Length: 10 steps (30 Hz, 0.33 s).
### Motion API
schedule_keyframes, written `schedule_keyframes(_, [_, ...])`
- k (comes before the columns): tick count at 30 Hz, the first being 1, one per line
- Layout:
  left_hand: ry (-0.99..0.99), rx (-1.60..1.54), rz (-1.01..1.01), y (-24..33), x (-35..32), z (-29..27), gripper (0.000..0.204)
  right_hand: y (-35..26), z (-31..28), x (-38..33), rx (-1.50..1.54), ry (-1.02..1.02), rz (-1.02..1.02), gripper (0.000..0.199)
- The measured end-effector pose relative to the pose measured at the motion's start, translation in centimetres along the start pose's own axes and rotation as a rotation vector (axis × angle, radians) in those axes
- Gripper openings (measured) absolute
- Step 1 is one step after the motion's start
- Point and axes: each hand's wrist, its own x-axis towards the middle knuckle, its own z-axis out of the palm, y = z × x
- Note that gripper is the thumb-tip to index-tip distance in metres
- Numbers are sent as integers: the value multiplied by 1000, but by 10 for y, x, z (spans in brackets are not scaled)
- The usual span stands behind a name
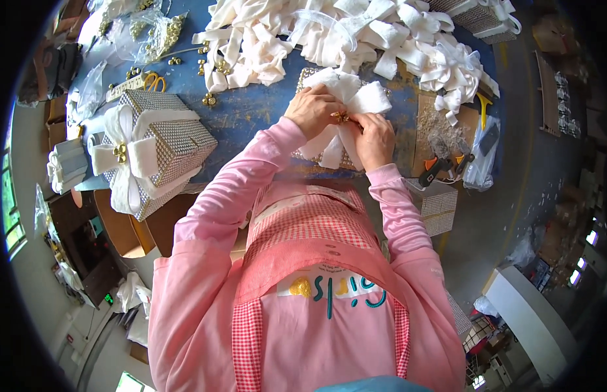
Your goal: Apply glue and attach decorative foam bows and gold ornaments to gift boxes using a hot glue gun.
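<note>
In front of me on the blue table lies a bead-studded box (308,73) with a fluffy white bow (370,98) over its top. A small gold bell-like ornament (340,117) sits at the bow's middle, between my hands. My left hand (312,112) is curled over the bow's left side, its fingers closed on the fabric beside the ornament. From the right, my right hand (376,138) pinches at the ornament's edge; its fingertips are partly hidden in the white fabric.
At left stands a finished-looking studded box (179,134) with a white bow and gold centre. White fabric bows (251,49) are heaped behind. Gold ornaments (210,99) and orange-handled scissors (155,82) lie left. A black glue gun (434,171) and yellow tool (483,104) lie right.
</note>
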Motion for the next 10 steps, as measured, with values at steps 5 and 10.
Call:
schedule_keyframes(5, [90,8,-2,-6,3,7,24,-1,2,9,-2,-1,-12,8])
schedule_keyframes(10, [19,4,-75,-13,1,20,17,6,6,5,18,-52,5,15])
